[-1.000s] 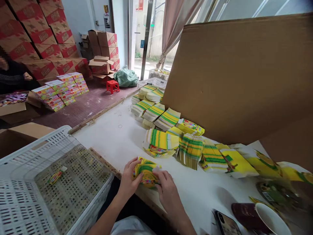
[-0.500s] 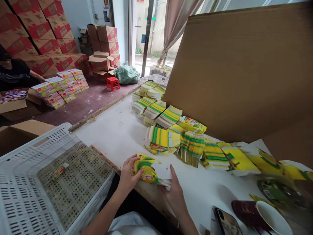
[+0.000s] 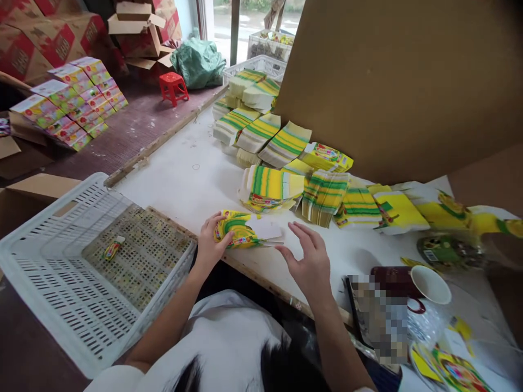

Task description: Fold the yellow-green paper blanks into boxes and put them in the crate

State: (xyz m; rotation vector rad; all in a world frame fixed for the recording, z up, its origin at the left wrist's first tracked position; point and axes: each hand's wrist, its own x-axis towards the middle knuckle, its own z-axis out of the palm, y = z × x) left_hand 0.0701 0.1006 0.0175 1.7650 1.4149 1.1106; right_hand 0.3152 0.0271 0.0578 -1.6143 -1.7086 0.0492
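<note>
In my left hand (image 3: 212,242) is a yellow printed carton (image 3: 241,231), gripped at its left end with the thumb on top. White flaps stick out at its right end. My right hand (image 3: 308,256) is off those flaps, its thumb and fingers apart with nothing between them. Just beyond the carton lies a fanned stack of flat yellow-green cartons (image 3: 269,188). Another bundle of striped cartons (image 3: 324,196) lies to the right of that stack.
Left of the table (image 3: 163,179) stands a white plastic basket (image 3: 53,267) holding one small wrapped packet (image 3: 114,247). A large cardboard sheet (image 3: 388,92) leans behind the cartons. At right are a mug (image 3: 429,286), a jar (image 3: 443,250) and a partly blurred phone (image 3: 359,310).
My right hand has let go of the carton's flap end and moved away to the right, opening. My left hand keeps its hold. The view has tilted downward.
</note>
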